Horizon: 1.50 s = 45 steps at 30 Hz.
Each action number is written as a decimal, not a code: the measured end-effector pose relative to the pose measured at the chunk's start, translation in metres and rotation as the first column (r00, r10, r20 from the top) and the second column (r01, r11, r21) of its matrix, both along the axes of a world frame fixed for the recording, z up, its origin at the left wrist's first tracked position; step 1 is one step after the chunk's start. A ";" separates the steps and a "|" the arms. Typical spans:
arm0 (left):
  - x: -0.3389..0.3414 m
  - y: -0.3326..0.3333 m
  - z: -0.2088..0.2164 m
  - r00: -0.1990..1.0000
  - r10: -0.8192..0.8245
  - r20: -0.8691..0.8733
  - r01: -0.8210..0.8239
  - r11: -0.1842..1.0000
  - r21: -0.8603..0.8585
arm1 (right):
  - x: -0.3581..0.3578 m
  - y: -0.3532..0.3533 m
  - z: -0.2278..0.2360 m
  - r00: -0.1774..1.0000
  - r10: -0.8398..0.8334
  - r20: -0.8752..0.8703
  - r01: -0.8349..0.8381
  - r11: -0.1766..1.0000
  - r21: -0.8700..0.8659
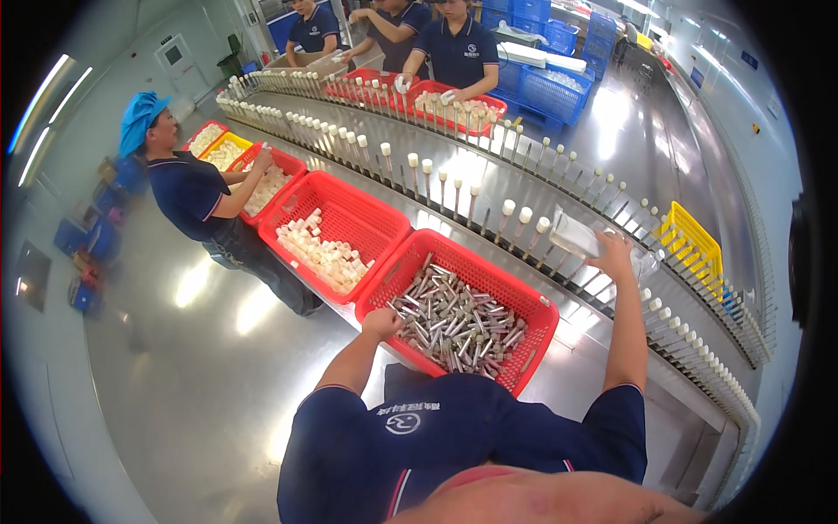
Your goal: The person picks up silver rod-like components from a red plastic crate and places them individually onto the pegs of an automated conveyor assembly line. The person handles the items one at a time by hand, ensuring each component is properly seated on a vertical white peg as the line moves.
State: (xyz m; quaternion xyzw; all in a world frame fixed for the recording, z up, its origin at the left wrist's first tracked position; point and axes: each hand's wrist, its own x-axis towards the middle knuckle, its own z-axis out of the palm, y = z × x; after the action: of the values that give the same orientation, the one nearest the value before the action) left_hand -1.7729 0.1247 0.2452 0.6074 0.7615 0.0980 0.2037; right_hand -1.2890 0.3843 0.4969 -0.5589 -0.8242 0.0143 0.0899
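My left hand [382, 323] is closed at the near left edge of a red basket [543, 336]. Small silvery metal parts with tube-like stems [454, 319] lie in a loose heap in this basket. What my left fingers hold, if anything, is hidden. My right arm stretches out over the rack line, and my right hand [616, 256] has its thumb and fingers around the right end of a white, partly see-through box-like piece [574, 234]. That piece sits among upright pins, some topped with white caps [525, 215].
Red baskets [336, 196] of white caps continue to the left, where a co-worker in a blue cap [188, 179] stands. Other people [454, 52] work across the line. A yellow basket [692, 240] stands at the right, blue crates [554, 87] at the back.
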 end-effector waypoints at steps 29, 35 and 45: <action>0.001 0.031 -0.005 1.000 0.001 0.011 -0.001 0.999 -0.039 | 0.011 0.041 -0.044 0.999 0.027 -0.041 -0.023 0.996 0.084; 0.008 0.043 -0.025 0.999 0.003 -0.035 -0.005 0.998 -0.060 | 0.033 0.056 -0.039 0.995 0.081 -0.060 -0.069 0.982 0.177; 0.061 0.038 -0.017 0.997 0.015 -0.070 -0.018 0.999 -0.049 | 0.065 0.064 -0.048 0.994 0.108 -0.030 -0.104 0.991 0.089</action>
State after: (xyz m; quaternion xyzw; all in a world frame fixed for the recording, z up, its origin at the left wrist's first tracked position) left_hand -1.7118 0.1624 0.2277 0.5990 0.7753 0.0597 0.1912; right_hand -1.2237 0.4488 0.4488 -0.5096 -0.8509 -0.0071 0.1278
